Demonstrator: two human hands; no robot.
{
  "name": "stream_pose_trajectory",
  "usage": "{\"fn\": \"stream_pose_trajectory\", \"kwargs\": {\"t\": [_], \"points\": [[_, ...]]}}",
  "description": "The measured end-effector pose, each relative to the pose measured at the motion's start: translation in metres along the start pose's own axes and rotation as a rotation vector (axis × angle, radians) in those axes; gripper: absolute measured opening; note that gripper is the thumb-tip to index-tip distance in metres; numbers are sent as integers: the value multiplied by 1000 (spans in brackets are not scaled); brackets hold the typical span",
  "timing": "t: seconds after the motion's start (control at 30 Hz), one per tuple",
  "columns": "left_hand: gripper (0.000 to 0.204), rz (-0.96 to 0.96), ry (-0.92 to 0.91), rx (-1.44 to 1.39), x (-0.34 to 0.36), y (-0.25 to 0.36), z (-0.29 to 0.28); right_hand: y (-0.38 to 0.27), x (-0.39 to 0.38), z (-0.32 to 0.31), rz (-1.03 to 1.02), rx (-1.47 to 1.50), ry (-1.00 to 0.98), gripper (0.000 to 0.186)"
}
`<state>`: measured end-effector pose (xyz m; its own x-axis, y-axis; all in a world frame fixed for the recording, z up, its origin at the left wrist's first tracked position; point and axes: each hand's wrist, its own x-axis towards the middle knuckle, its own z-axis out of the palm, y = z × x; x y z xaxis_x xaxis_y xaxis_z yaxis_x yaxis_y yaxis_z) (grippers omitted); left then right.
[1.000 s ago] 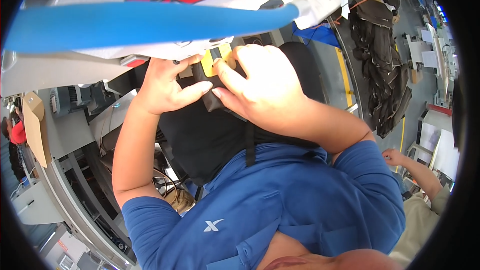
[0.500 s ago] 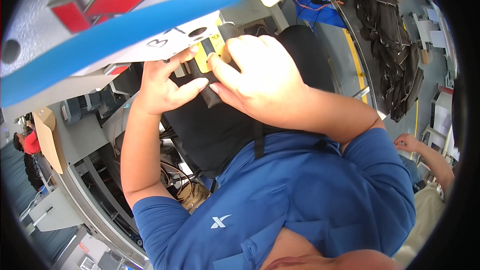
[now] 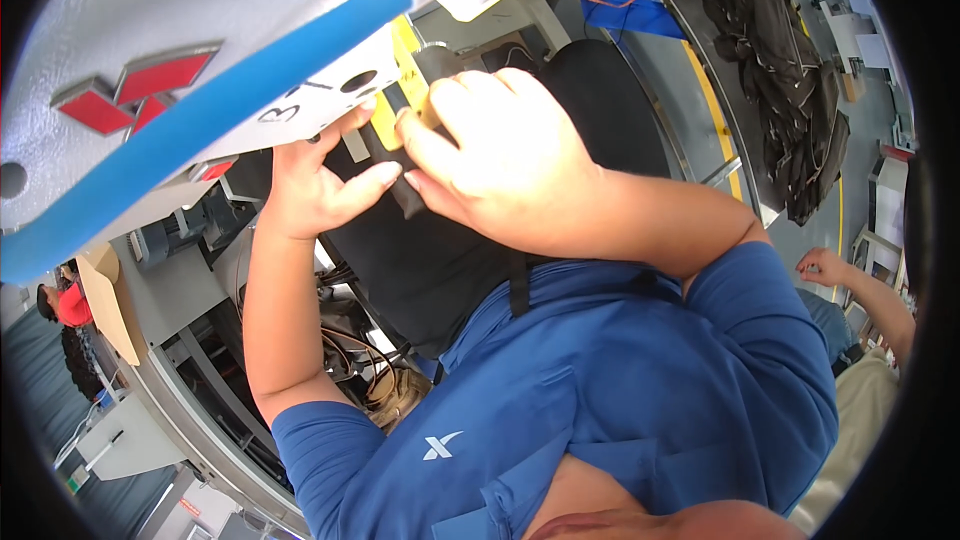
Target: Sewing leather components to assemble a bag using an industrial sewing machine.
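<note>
A white metal machine head point(image 3: 250, 60) with red emblems and a blue hose point(image 3: 215, 100) fills the upper left. At its lower edge sits a yellow plate point(image 3: 388, 120) beside a dark fabric piece point(image 3: 405, 198). My right hand point(image 3: 500, 150) has its fingers curled on the yellow plate, thumb low by the fabric. My left hand point(image 3: 320, 180) is just left of them, fingertips at the machine's edge and thumb reaching to the fabric; what it grips is partly hidden.
At the right, dark garments point(image 3: 770, 80) are piled along a bench, and a co-worker's hand point(image 3: 822, 265) and arm show below. A cardboard piece point(image 3: 110, 300) and a person in red point(image 3: 72, 305) are at the left, a blue bin point(image 3: 625, 5) beyond the machine.
The machine head and hose have shifted left and tilted in view, showing more emblem and lower edge. Both hands appear slightly higher and further left, their grip much the same.
</note>
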<state>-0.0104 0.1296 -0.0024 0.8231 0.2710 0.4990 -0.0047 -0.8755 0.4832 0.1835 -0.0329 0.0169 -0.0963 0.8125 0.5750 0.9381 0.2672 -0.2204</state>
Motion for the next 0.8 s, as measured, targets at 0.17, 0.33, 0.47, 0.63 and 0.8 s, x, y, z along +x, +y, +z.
{"fn": "stream_pose_trajectory", "kwargs": {"t": [0.17, 0.33, 0.47, 0.63, 0.8], "points": [[62, -231, -75, -214, 3, -3, 2, 5, 1, -2, -9, 0, -18, 40], [55, -189, 41, -360, 12, -8, 6, 13, 4, -6, 10, 19, -17, 42], [51, -220, 9, -407, 17, -11, 6, 17, 7, -1, 3, -10, 15, 42], [45, -276, 0, -489, 19, -16, 6, 22, 12, -1, -17, 0, 44, 37], [44, -389, -31, -527, 17, -15, 7, 18, 12, -8, 41, 12, -74, 40]]}}
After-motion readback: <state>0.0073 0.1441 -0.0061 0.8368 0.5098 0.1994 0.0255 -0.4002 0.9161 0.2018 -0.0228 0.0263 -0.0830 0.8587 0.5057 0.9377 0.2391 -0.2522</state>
